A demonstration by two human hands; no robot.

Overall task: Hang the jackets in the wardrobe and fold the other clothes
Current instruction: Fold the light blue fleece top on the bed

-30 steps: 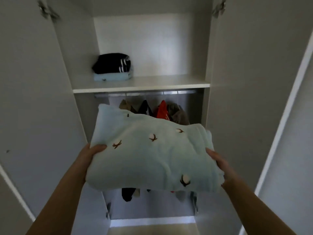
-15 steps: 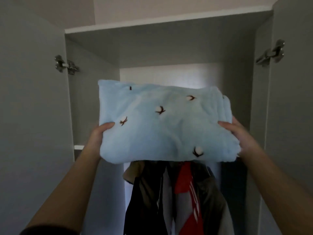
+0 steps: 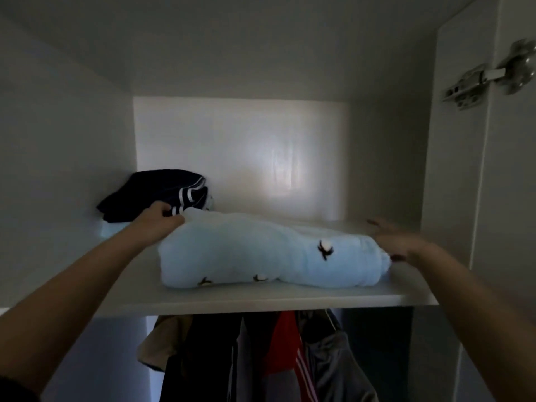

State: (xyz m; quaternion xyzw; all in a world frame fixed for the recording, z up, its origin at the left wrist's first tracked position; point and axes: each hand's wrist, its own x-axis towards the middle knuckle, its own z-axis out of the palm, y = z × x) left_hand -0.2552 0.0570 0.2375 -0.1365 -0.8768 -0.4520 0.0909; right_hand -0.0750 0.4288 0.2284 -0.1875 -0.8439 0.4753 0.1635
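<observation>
The light blue folded fleece garment (image 3: 261, 250) lies on the white flat shelf board (image 3: 261, 300) of the wardrobe, near the front edge. Its surface looks soft and fluffy. It forms a long, rounded bundle, thicker on the left side and lower toward the right. Small dark and white embroidered figures are scattered on it.

Your left hand (image 3: 161, 217) is at the 10 o'clock corner of this bundle. Its fingers are curled and grip the fabric edge there. Your right hand (image 3: 397, 242) is at the 3 o'clock end of the bundle. Its fingers are straight and spread, and it grasps nothing. This hand is blurred, so you cannot tell whether the palm touches the fleece or only stays just beside it.

At 10 o'clock from the bundle, deeper on the shelf, rests the dark navy folded garment with white stripes (image 3: 156, 192). It sits on top of a pale blue folded piece (image 3: 111, 229), and your left knuckles are just beside its striped edge.

At 6 o'clock, under the shelf, are the hanging jackets (image 3: 285, 343): a red one with white stripes in the middle, a grey smooth one on the right, a dark one and a beige one on the left.

At 2 o'clock in the view, a shiny metal door hinge (image 3: 490, 74) joins the white side panel to the door.
</observation>
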